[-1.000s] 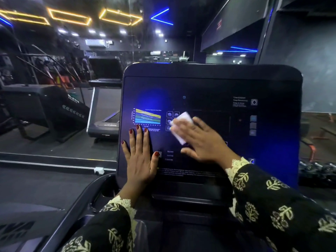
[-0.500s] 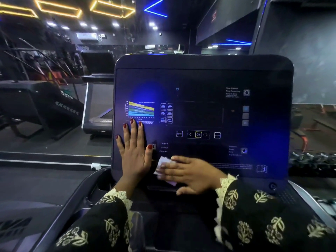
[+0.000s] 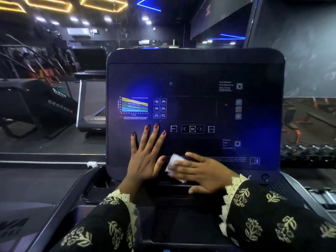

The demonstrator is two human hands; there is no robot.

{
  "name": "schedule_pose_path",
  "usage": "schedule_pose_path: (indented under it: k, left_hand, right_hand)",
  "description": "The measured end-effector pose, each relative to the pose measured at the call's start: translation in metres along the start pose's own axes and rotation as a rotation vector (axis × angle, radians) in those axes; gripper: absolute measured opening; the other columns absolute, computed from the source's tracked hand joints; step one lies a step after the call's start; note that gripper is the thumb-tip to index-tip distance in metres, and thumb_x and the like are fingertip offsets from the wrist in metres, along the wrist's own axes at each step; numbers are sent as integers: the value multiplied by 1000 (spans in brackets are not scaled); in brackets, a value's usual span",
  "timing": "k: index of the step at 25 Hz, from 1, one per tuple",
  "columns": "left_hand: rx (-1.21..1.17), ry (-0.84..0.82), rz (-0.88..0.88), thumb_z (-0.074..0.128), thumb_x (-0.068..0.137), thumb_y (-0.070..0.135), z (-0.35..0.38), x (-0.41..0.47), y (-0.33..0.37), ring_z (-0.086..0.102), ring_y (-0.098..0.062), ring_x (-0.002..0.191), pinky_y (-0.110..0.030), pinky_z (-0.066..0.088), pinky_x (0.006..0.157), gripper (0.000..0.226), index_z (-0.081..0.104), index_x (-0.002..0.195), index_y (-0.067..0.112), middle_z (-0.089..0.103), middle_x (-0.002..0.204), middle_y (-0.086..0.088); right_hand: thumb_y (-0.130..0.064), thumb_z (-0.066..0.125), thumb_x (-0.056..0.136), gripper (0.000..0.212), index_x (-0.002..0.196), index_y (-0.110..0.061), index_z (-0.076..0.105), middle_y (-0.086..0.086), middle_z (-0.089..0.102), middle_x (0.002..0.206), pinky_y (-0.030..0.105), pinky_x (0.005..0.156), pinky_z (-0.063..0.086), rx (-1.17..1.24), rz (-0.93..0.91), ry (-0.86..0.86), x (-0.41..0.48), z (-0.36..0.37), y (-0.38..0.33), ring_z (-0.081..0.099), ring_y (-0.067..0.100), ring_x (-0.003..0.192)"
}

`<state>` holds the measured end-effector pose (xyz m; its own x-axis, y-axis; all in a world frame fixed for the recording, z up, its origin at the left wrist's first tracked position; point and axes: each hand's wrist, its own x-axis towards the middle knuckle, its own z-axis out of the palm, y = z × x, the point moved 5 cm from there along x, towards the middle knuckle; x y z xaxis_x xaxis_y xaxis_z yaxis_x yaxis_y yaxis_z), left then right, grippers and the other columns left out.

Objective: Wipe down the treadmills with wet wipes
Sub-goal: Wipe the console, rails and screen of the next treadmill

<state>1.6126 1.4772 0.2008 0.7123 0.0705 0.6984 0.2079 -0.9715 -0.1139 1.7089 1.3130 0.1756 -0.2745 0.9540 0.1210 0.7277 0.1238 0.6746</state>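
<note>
Two grips: both on the treadmill console.
Left grip: fully open, fingers spread, palm flat on the console (below the chart).
Right grip: fingers extended, pressing the wet wipe against the console's lower edge.
</note>
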Motion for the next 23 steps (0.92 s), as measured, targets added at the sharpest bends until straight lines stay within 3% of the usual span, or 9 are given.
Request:
schedule_pose_path:
  k: [4,5,9,13,14,17,18,21,23]
  left_hand:
    - [19,-14,16,29,92,47,5,2,10,11,-33,148,-67,11,110,66,28,151,18,17,160,-11]
    - [12,-12,4,29,92,48,5,3,13,10,-33,148,-67,10,111,66,27,151,17,16,160,-10]
    - [9,-9,3,30,92,48,7,6,21,12,-34,147,-68,10,110,67,29,151,16,17,159,-11]
    - [10,-10,-43,29,91,48,7,11,25,12,-33,147,-68,10,110,68,29,151,15,17,160,-11]
    - [3,-7,-53,28,91,48,6,13,25,12,-33,148,-67,9,110,68,28,151,15,16,160,-11]
    - [-23,-1,-67,24,93,49,2,28,23,13,-33,147,-66,11,110,68,26,151,15,16,160,-11]
    - [-28,1,-71,24,93,50,1,32,21,13,-33,147,-66,11,110,68,26,151,15,16,160,-11]
    - [-40,7,-83,22,93,51,-4,43,18,12,-32,147,-65,9,111,70,25,152,13,16,160,-10]
    - [-40,8,-79,15,95,54,-7,50,16,11,-31,148,-65,8,112,72,24,152,11,16,160,-10]
  right_hand:
    - [-64,22,93,77,153,-18,14,1,8,161,49,117,-1,101,571,47,-26,-4,17,10,18,148]
    - [-66,22,92,79,154,-18,12,1,6,161,50,116,-1,119,549,38,-27,0,6,8,19,148]
    - [-62,20,95,69,153,-25,15,-3,9,161,50,113,8,25,146,-31,-45,3,0,8,16,148]
    - [-62,25,93,74,154,-21,12,0,6,161,52,116,0,50,720,104,-34,-10,39,9,19,148]
    - [-64,26,92,77,154,-20,10,1,6,161,52,116,-1,72,718,103,-22,-9,35,7,19,148]
    - [-63,25,94,74,154,-21,11,-1,11,160,47,116,6,-17,322,65,3,-15,33,8,17,148]
    - [-62,25,95,72,153,-23,11,-1,12,160,47,116,6,-57,322,77,7,-20,46,10,16,147]
    - [-60,23,94,72,154,-22,8,-1,1,161,51,116,-5,10,812,195,14,-36,85,3,16,148]
    - [-63,23,93,77,154,-18,4,1,-6,161,56,115,-5,79,898,197,31,-37,83,-3,19,148]
